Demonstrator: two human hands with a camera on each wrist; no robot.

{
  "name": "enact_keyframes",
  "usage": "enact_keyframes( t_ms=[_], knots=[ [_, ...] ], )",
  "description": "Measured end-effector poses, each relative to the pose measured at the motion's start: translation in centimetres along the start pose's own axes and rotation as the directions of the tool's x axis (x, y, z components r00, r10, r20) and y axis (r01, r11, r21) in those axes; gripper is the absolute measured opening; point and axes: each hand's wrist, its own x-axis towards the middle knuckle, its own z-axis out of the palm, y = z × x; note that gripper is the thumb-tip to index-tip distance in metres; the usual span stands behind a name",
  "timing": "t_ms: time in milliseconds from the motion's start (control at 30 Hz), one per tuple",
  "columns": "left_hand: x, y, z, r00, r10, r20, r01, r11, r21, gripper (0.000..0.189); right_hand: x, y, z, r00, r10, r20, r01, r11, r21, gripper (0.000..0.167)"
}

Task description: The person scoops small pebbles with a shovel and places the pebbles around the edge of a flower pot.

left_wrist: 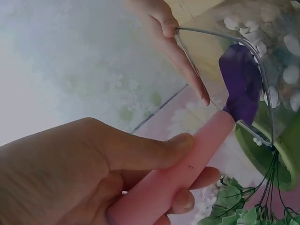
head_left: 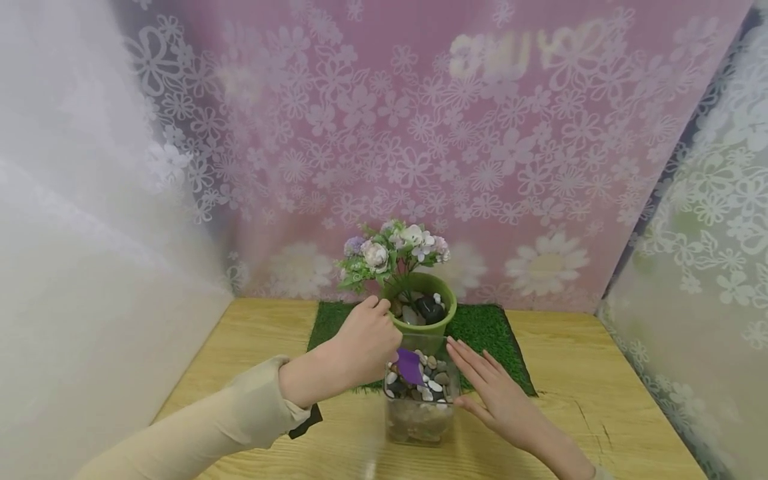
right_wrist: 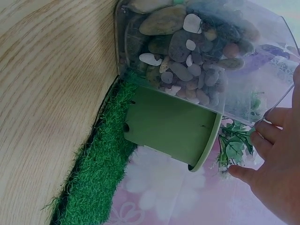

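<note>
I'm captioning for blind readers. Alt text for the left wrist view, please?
A left hand grips a trowel by its pink handle, the purple blade inside a clear, square plastic box of pebbles. A right hand touches the rim; a round green pot stands nearby.

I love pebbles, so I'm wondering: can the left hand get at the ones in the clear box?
Probably yes: the left hand grips the pink handle, its purple blade dips into the clear box, and no lid covers the pebbles.
</note>
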Motion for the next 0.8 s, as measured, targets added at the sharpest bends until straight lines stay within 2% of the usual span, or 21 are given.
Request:
enact_keyframes(
  t_ms=[133, 300, 467, 567, 667, 800],
  knots=[
    [0.6, 0.5, 0.5, 0.999, 0.032, -0.028, -0.031, 0.998, 0.047, 0.038, 0.0, -0.1, 0.1, 1.0, 0.009, 0.001, -0.009, 1.0, 0.0, 0.089],
    [0.9, 0.4, 2.0, 0.992, 0.073, -0.099, -0.066, 0.995, 0.07, 0.029, 0.0, -0.1, 0.1, 1.0, 0.005, -0.003, -0.005, 1.0, -0.003, 0.087],
    [0.6, -0.5, 3.6, 0.971, 0.108, -0.211, -0.091, 0.992, 0.09, 0.016, 0.0, -0.1, 0.1, 1.0, 0.005, -0.007, -0.005, 1.0, -0.001, 0.089],
    [0.6, -0.8, 4.2, 0.961, 0.097, -0.26, -0.074, 0.993, 0.097, 0.015, 0.1, -0.1, 0.1, 1.0, 0.01, -0.005, -0.01, 1.0, -0.001, 0.09],
    [0.6, -0.7, 4.4, 0.963, 0.069, -0.261, -0.049, 0.995, 0.084, 0.014, 0.1, -0.2, 0.1, 1.0, 0.016, -0.002, -0.016, 1.0, -0.003, 0.089],
    [0.3, -0.7, 4.4, 0.972, 0.088, -0.219, -0.073, 0.995, 0.075, 0.014, 0.0, -0.1, 0.2, 1.0, 0.017, 0.001, -0.017, 1.0, 0.0, 0.088]
  ],
)
